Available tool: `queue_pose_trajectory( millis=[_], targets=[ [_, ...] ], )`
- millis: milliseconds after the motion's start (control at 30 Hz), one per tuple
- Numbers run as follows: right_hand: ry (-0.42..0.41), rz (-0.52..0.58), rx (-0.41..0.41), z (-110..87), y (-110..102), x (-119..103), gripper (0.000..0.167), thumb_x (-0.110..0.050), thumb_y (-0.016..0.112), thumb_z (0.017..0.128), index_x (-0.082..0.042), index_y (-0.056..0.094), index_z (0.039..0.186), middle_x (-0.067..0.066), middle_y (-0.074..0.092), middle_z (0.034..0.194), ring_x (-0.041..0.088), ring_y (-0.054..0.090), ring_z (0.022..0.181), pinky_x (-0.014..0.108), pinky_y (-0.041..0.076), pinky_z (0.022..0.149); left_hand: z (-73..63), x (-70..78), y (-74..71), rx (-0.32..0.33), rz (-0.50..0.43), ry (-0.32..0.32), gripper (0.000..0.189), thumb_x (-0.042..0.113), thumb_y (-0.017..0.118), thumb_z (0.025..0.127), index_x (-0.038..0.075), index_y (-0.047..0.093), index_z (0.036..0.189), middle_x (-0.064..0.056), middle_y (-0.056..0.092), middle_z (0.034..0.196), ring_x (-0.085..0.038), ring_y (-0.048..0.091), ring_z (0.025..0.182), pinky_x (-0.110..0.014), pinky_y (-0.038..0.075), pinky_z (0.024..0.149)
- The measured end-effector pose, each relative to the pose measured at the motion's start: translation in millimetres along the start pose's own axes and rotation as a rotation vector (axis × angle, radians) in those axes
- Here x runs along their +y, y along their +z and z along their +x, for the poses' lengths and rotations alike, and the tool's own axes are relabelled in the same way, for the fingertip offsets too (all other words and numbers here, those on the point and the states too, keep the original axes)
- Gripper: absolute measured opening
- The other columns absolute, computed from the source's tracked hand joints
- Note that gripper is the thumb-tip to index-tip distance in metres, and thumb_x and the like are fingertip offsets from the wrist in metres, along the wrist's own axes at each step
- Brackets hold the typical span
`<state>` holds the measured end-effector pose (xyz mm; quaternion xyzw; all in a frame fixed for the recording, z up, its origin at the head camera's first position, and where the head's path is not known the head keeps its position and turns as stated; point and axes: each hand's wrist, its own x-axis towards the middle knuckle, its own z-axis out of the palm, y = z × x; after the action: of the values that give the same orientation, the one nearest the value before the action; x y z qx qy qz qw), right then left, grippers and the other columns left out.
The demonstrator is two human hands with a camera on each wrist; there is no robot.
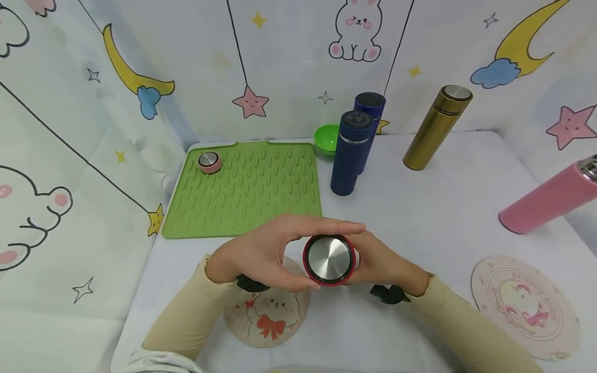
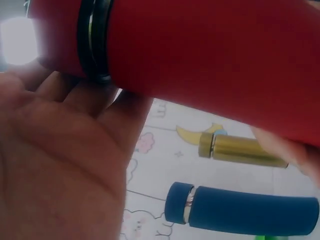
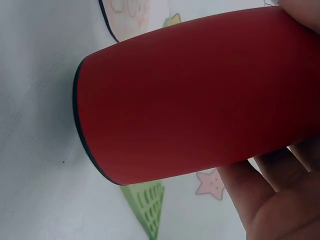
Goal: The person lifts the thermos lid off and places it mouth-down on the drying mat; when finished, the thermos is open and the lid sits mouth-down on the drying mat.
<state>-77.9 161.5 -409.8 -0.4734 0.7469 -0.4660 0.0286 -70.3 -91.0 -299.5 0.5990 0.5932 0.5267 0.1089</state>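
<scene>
2 hands (image 1: 270, 254) (image 1: 384, 261) hold 1 red flask (image 1: 329, 259) — 4 other flasks (image 1: 347, 166) (image 1: 374, 111) (image 1: 431, 134) (image 1: 545, 199) stand upright.

A draped nook, the kind of room unclear: pale cloth (image 1: 289, 57) with childlike cartoon prints (image 1: 357, 31) is hanging behind and beside a white surface (image 1: 448, 212)

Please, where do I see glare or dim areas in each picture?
Head view: bright, light streaks on the lid; left wrist view: white glare beside the lid, left hand dim; right wrist view: no strong glare on the flask.
</scene>
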Motion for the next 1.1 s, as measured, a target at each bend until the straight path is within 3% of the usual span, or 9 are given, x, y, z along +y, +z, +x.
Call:
queue_pose_trajectory(
  millis=[133, 267, 467, 633, 733, 800, 967, 1100],
  targets=[
    [-0.017, -0.077, 0.045, -0.6, -1, 0, 0.068, -0.024, 0.095, 0.075, -0.013, 0.062, 0.134, 0.001, 0.071, 0.125, 0.013, 0.066, 0.115, 0.026, 0.056, 0.099, -2.1, 4.2, 5.3, 0.103, 0.093, 0.021, 0.072, 0.004, 0.085, 0.082, -0.009, 0.052, 0.145, -0.025, 0.057, 0.150, -0.027, 0.059, 0.140, -0.042, 0.050, 0.117],
    [0.031, -0.136, 0.171, -2.2, -2, -2, 0.074, -0.012, 0.097, 0.067, -0.008, 0.063, 0.134, 0.006, 0.073, 0.123, 0.013, 0.068, 0.114, 0.020, 0.054, 0.101, -3.3, 2.8, 15.2, 0.290, 0.203, 0.023, 0.073, 0.006, 0.092, 0.076, -0.009, 0.058, 0.139, -0.023, 0.065, 0.140, -0.028, 0.065, 0.131, -0.039, 0.056, 0.109],
    [0.094, -0.191, 0.370, -0.5, 3, -6, 0.085, -0.003, 0.097, 0.062, -0.004, 0.062, 0.139, 0.013, 0.071, 0.132, 0.016, 0.067, 0.125, 0.017, 0.050, 0.110, -3.2, -7.1, 30.2, 0.539, 0.318, 0.029, 0.079, 0.006, 0.096, 0.069, -0.007, 0.060, 0.138, -0.023, 0.068, 0.135, -0.027, 0.068, 0.127, -0.040, 0.058, 0.106],
    [0.078, -0.239, 0.490, 2.2, 8, -6, 0.084, -0.001, 0.096, 0.062, -0.004, 0.063, 0.139, 0.015, 0.071, 0.131, 0.018, 0.068, 0.124, 0.016, 0.049, 0.110, -2.4, -10.4, 35.9, 0.642, 0.327, -0.007, 0.082, 0.004, 0.096, 0.068, -0.004, 0.059, 0.140, -0.021, 0.067, 0.139, -0.024, 0.067, 0.129, -0.038, 0.059, 0.104],
    [0.069, -0.210, 0.461, 1.8, 5, -6, 0.082, -0.003, 0.097, 0.063, -0.003, 0.064, 0.138, 0.015, 0.072, 0.130, 0.016, 0.068, 0.124, 0.018, 0.050, 0.110, -2.3, -8.7, 34.1, 0.608, 0.284, -0.010, 0.084, 0.003, 0.097, 0.067, -0.005, 0.059, 0.141, -0.021, 0.066, 0.139, -0.022, 0.066, 0.128, -0.038, 0.060, 0.102],
    [0.050, -0.168, 0.398, 1.0, 2, -6, 0.077, -0.010, 0.098, 0.067, -0.004, 0.065, 0.135, 0.013, 0.074, 0.127, 0.014, 0.068, 0.121, 0.018, 0.052, 0.107, -2.9, -5.5, 29.7, 0.535, 0.246, -0.002, 0.085, 0.003, 0.097, 0.066, -0.006, 0.058, 0.141, -0.023, 0.065, 0.140, -0.022, 0.065, 0.129, -0.039, 0.060, 0.103],
    [-0.018, -0.007, 0.129, -2.1, -6, -10, 0.062, -0.028, 0.094, 0.077, -0.011, 0.066, 0.129, 0.005, 0.076, 0.117, 0.010, 0.070, 0.110, 0.020, 0.056, 0.097, -3.4, 10.1, 16.2, 0.231, 0.222, 0.018, 0.078, 0.010, 0.092, 0.076, -0.008, 0.055, 0.142, -0.022, 0.064, 0.143, -0.023, 0.064, 0.133, -0.038, 0.055, 0.110],
    [-0.045, 0.111, -0.071, -0.6, -6, -18, 0.051, -0.026, 0.090, 0.083, -0.018, 0.067, 0.127, -0.002, 0.076, 0.115, 0.008, 0.071, 0.105, 0.025, 0.060, 0.091, -1.9, 23.5, 13.4, -0.004, 0.217, 0.035, 0.071, 0.016, 0.085, 0.086, -0.009, 0.053, 0.144, -0.021, 0.060, 0.148, -0.020, 0.061, 0.137, -0.034, 0.051, 0.116]
  ],
)
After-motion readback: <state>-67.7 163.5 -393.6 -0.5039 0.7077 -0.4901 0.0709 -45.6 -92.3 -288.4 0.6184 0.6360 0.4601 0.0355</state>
